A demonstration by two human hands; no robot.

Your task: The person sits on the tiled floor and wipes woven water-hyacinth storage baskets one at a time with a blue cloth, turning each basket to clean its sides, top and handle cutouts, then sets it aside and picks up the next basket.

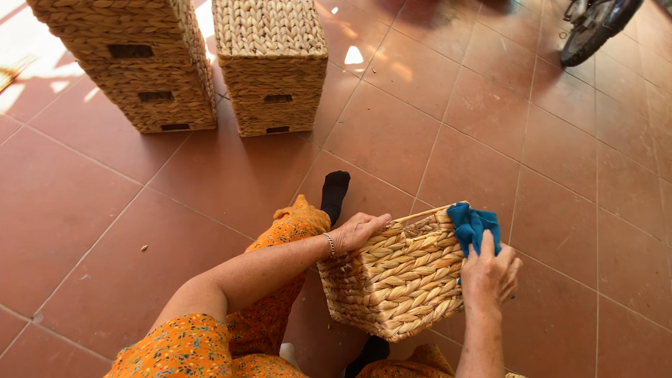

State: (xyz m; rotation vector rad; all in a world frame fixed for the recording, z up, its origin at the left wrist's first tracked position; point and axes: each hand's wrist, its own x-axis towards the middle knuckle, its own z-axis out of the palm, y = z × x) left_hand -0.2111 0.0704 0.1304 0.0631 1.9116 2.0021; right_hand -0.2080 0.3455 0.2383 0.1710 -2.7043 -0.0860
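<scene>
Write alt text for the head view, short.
A seated person's left hand steadies a woven straw basket on its rim while the right hand presses a blue cloth against its side. Two stacks of similar woven baskets stand on the red tiled floor ahead, with a wheel at top right.
</scene>
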